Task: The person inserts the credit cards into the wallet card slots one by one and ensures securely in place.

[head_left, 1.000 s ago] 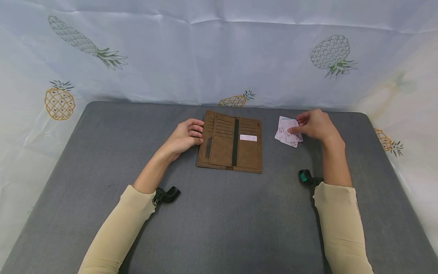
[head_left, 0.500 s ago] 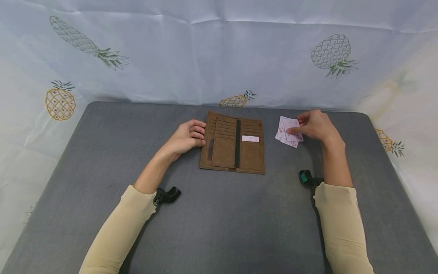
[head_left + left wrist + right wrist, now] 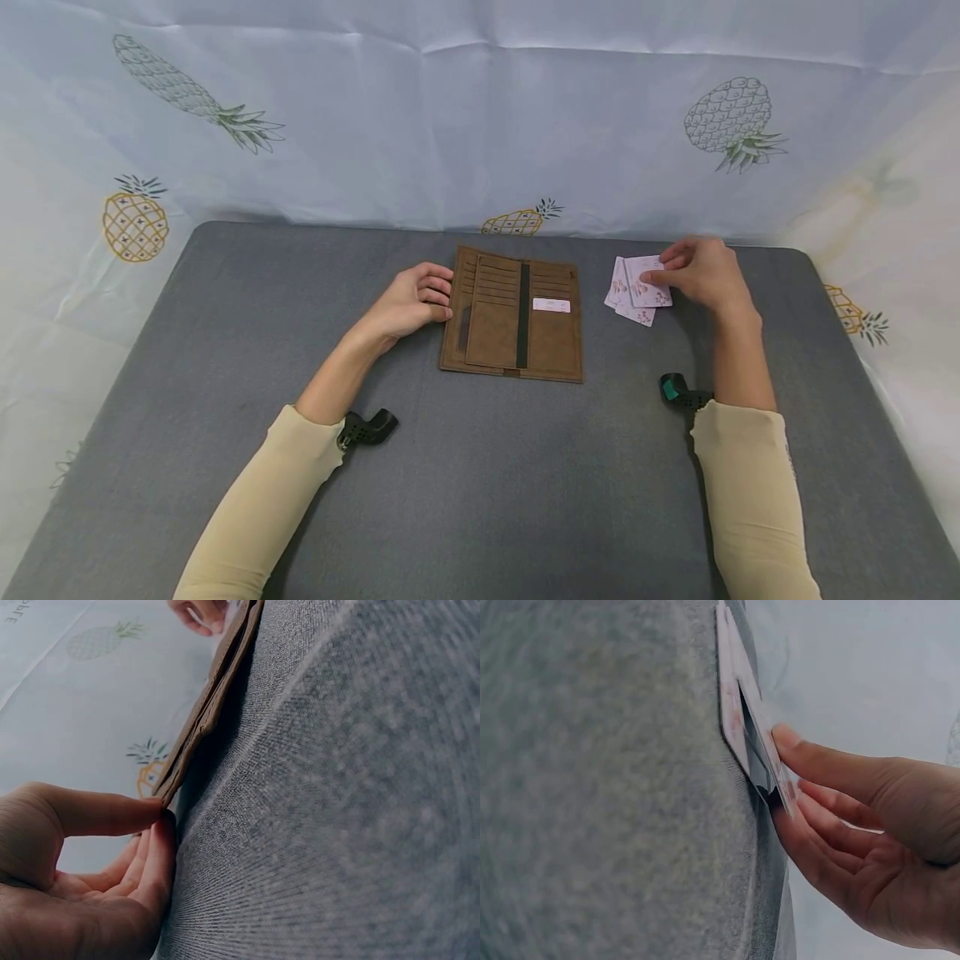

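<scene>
A brown wallet point(image 3: 498, 333) lies spread open on the grey table, with card slots, a dark strip down its middle and a pale pink card point(image 3: 551, 305) in a right-hand slot. My left hand point(image 3: 408, 302) pinches the wallet's left edge; in the left wrist view the thumb point(image 3: 112, 814) is on top and the fingers are below. To the right, several pink-and-white patterned cards point(image 3: 636, 316) overlap on the table. My right hand point(image 3: 701, 271) pinches the top card point(image 3: 647, 287) between thumb and fingers. In the right wrist view that card point(image 3: 759, 720) is tilted up off the others.
The grey table point(image 3: 480, 475) ends at a pale hanging cloth point(image 3: 480, 117) printed with pineapples, just behind the wallet and cards. Black wrist mounts point(image 3: 367, 427) sit at both sleeves.
My right hand has drawn the top card slightly right and lifted its near side off the pile. The wallet has shifted a little to the right, with my left hand still at its edge.
</scene>
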Demonstrator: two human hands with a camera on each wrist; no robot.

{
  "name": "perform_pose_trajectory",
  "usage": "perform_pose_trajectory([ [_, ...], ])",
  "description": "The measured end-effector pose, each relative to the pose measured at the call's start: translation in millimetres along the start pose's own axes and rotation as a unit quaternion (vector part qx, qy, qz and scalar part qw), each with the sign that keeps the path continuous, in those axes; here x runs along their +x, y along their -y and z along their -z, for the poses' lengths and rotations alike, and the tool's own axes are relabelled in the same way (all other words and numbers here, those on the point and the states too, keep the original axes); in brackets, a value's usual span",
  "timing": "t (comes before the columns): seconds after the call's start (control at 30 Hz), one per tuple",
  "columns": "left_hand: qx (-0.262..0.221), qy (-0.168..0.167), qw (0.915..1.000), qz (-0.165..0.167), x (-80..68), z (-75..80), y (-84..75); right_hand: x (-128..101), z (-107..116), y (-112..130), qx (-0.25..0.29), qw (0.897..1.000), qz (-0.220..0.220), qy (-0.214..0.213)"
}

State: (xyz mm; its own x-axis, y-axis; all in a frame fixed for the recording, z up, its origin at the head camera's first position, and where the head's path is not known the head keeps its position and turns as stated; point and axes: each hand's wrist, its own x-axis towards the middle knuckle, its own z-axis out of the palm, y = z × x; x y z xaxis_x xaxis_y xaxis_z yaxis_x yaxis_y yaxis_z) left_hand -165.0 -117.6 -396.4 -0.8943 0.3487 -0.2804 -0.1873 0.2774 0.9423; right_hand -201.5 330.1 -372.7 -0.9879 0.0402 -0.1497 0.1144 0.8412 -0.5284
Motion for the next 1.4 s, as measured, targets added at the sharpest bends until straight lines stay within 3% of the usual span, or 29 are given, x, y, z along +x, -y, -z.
perform_pose_trajectory([
  [0.6, 0.006, 0.0, 1.0, 0.003, -0.3, 0.5, -0.7, -2, 8, 3, 0.041, 0.999, 0.004, 0.014],
  [0.93, 0.009, 0.001, 0.9999, 0.008, 0.6, 1.1, -0.6, -3, 4, 5, 0.048, 0.998, -0.003, -0.035],
  [1.1, 0.009, 0.001, 0.9999, 0.008, 0.0, 0.1, -1.6, -5, 4, 10, 0.102, 0.994, 0.011, -0.03],
  [1.4, 0.003, -0.001, 1.0, 0.003, -1.5, 0.4, -2.1, -10, -4, 43, 0.217, 0.975, 0.041, -0.002],
])
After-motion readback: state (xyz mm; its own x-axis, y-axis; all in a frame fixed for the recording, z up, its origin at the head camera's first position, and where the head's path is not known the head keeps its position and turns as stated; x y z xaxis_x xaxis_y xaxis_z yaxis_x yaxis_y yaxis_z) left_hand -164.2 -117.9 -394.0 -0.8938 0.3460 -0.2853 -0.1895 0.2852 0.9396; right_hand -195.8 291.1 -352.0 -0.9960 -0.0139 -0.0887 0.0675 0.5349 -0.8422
